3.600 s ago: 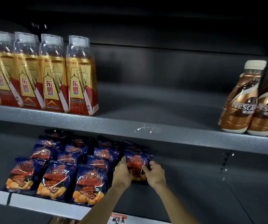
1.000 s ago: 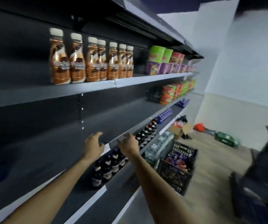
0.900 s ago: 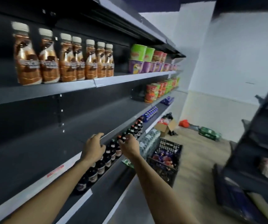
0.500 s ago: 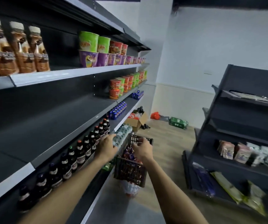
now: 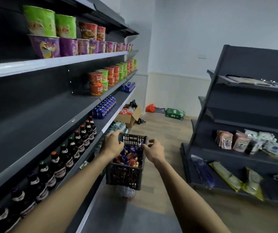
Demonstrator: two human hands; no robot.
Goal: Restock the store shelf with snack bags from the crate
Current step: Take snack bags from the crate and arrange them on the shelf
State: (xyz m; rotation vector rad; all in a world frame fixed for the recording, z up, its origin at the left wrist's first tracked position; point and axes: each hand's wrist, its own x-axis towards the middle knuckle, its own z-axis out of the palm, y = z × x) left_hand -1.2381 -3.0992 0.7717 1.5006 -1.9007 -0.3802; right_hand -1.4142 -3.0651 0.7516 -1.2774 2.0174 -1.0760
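Change since earlier view: we have turned away from the stocked snack row on the shelf and now face down the aisle; both our arms have swung from the shelf edge to the crate.
Crate (image 5: 126, 172): black, slatted, standing on the floor just beside the lower edge of the left shelf unit (image 5: 54, 61); something red and white shows under its near bottom edge, and we cannot tell what.
Snack bags (image 5: 129, 156): blue and orange, heaped loosely inside the crate, reaching close to its rim.
Left hand (image 5: 112, 142): fingers loosely curled over the crate's far left corner, gripping nothing; whether it touches the rim we cannot tell.
Right hand (image 5: 154, 151): fingers spread and bent, empty, hovering at the crate's right edge above the bags.
Neighbouring stock: dark bottles (image 5: 82, 137) line the shelf edge beside our left forearm; blue cans (image 5: 103, 109) sit further along.
Risk, grasp: we judge the bags slick and air-filled, so a hasty pinch could slip, or drag a neighbour over the rim onto the floor.
Risk, crushing: a hard squeeze could break the contents.
Risk, crate: if it rests on that unseen object, leaning on a corner could tip it.
Risk, left arm: lifting back toward the shelf, our forearm could knock a bottle off the edge.
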